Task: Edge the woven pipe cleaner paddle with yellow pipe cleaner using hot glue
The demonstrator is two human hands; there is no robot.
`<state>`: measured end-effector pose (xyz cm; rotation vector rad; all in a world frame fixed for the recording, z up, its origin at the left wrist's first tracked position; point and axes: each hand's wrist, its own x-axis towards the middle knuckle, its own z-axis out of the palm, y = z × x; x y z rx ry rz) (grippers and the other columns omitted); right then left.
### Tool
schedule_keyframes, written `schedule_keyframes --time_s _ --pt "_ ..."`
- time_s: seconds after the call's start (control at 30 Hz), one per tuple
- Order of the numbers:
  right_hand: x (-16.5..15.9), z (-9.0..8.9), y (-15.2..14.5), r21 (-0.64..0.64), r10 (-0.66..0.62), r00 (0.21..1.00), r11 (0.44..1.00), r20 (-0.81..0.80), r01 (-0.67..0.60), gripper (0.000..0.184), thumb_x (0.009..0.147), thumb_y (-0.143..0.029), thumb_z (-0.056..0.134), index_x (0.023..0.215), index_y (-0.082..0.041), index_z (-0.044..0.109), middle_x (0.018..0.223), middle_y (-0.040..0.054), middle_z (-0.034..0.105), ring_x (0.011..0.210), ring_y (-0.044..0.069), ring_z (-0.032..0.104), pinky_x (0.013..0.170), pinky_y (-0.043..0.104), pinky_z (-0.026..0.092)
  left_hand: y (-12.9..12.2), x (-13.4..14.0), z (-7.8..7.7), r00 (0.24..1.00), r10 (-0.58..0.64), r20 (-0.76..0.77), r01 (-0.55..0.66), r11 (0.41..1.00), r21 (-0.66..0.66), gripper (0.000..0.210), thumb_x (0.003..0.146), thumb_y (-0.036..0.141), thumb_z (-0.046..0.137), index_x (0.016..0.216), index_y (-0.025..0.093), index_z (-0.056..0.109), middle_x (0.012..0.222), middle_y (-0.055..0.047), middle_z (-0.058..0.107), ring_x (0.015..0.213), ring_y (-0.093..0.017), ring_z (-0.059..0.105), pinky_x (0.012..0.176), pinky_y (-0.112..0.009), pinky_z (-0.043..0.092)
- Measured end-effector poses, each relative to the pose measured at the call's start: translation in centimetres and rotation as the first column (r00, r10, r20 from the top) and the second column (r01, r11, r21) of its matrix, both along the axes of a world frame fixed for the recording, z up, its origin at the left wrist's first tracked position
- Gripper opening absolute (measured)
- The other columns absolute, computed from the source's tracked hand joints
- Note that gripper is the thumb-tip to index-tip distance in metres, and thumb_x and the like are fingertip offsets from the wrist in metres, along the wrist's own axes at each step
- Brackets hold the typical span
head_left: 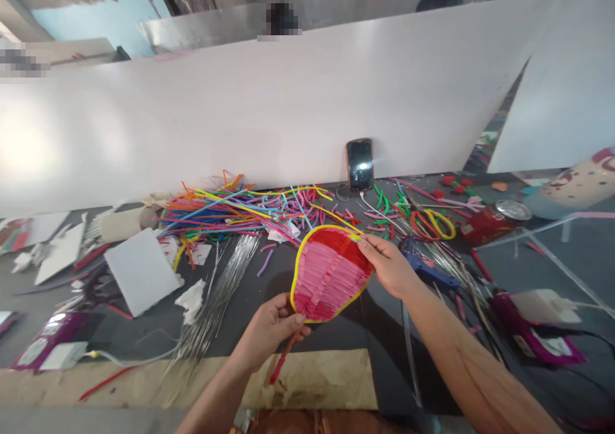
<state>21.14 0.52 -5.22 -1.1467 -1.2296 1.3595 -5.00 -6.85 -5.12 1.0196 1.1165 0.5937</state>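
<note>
Above the dark table I hold a petal-shaped pipe-cleaner piece (331, 270), pink and red inside with a yellow fuzzy border. My left hand (276, 331) pinches its narrow lower end, where a red fuzzy stem (280, 365) hangs down below the fingers. At the upper right edge, my right hand (382, 258) grips the yellow border between thumb and fingers. Behind the piece lies a heap of multicoloured pipe cleaners (225, 209). A blue glue gun (427, 267) rests beyond my right wrist.
A phone (360, 165) leans on the white partition (240, 113). Metal wires (225, 293) and a white square block (141, 272) lie at left. To the right are a red can (497, 221), a spotted cup (579, 187) and a purple power strip (538, 338) with cables. Brown paper (331, 383) lines the front edge.
</note>
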Motion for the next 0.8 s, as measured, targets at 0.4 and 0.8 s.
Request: schedule_keyframes --time_s 0.4,0.8 --pt "-0.3 1.0 0.3 0.027 -0.049 0.991 0.999 0.128 0.046 0.032 0.078 -0.052 0.063 0.076 -0.020 0.065 0.070 -0.0017 0.055 0.067 0.014 0.049 0.062 0.026 0.038 -0.7 1.8 -2.5 0.997 0.061 -0.039 -0.058 0.996 0.072 0.042 0.072 0.050 0.072 0.089 0.012 0.065 0.077 -0.007 0.070 0.066 -0.014 0.064 0.059 -0.022 0.047" --pt "-0.6 0.4 -0.3 0.013 -0.043 0.980 0.999 0.196 0.041 0.031 0.079 -0.052 0.061 0.079 -0.021 0.067 0.072 -0.0013 0.063 0.065 0.015 0.054 0.062 0.027 0.041 2.7 1.9 0.9 0.996 0.015 0.089 -0.034 0.978 0.206 0.045 0.077 0.048 0.068 0.104 0.012 0.063 0.090 -0.007 0.070 0.080 -0.017 0.063 0.075 -0.025 0.047"
